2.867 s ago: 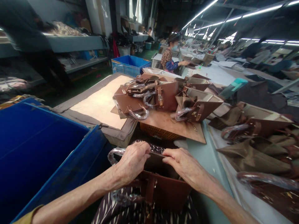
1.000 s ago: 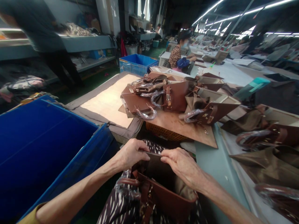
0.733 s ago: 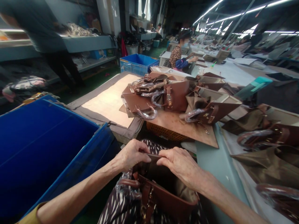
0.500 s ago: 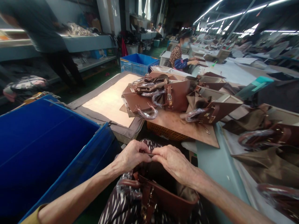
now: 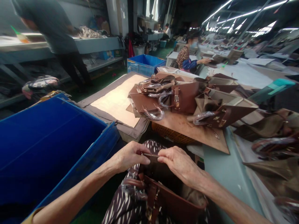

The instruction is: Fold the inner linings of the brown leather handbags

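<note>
A brown handbag point(image 5: 174, 197) rests on my lap with its mouth open upward. Its near side bears gold-coloured fittings, and a plastic-wrapped handle point(image 5: 134, 183) sticks out to the left. My left hand point(image 5: 132, 157) pinches the bag's far top edge between thumb and fingers. Just to the right, my right hand point(image 5: 176, 160) pinches the same edge, and a short stretch of it shows between the two hands. The bag's dark inside lies below my hands, partly covered by my right wrist.
A deep blue bin point(image 5: 46, 130) stands at my left. Several brown handbags point(image 5: 184, 96) lie on a board point(image 5: 201, 129) ahead and along the table point(image 5: 224, 165) at right. A pale padded surface point(image 5: 112, 99) lies beyond the bin. Co-workers are at tables farther off.
My hands have moved slightly apart along the bag's edge, so more of it shows between them. The whole view has shifted, with the surroundings now farther right in the picture.
</note>
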### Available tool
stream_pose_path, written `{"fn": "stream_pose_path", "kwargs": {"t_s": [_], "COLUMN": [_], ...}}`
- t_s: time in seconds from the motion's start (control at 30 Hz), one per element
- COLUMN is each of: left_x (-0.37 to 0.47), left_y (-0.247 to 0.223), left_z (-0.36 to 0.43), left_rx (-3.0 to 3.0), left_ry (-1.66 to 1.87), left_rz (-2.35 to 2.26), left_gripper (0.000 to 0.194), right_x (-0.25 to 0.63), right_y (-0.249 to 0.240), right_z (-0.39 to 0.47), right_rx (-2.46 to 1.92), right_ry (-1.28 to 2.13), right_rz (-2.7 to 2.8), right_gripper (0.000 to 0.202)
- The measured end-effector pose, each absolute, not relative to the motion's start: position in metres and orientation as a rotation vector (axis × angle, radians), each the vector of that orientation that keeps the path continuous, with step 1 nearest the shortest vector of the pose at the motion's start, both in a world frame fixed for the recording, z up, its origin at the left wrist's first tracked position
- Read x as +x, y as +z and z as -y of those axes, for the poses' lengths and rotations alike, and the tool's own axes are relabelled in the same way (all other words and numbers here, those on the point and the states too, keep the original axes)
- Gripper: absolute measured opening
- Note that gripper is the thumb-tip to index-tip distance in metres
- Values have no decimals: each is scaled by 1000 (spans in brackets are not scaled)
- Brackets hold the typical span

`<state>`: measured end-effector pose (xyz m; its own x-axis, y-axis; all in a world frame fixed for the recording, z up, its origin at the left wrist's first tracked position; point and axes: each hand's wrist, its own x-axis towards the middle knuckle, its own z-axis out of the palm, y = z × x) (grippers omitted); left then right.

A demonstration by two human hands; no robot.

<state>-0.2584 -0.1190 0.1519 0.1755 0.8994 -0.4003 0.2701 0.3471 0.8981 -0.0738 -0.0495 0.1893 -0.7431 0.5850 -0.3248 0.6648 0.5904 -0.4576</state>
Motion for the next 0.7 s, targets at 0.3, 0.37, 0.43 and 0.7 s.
{"fn": "stream_pose_path", "kwargs": {"t_s": [0.3, 0.37, 0.43, 0.7], "left_x": [-251, -250, -248, -242], "left_y": [142, 142, 143, 148], "left_z": [116, 117, 117, 121], "left_rx": [1138, 1149, 1170, 1230], "left_ry": [619, 651, 682, 724], "left_rz": [-1417, -1422, -1441, -1456], "left_gripper": [24, 22, 20, 19], "right_x": [-72, -74, -77, -78], "right_y": [187, 187, 187, 184], "right_z": [50, 50, 50, 49], "right_rx": [1006, 948, 892, 893], "right_ry": [-882, -936, -948, -882], "right_rz": [-2714, -2733, -2744, -2762], "right_gripper": [25, 25, 27, 26]}}
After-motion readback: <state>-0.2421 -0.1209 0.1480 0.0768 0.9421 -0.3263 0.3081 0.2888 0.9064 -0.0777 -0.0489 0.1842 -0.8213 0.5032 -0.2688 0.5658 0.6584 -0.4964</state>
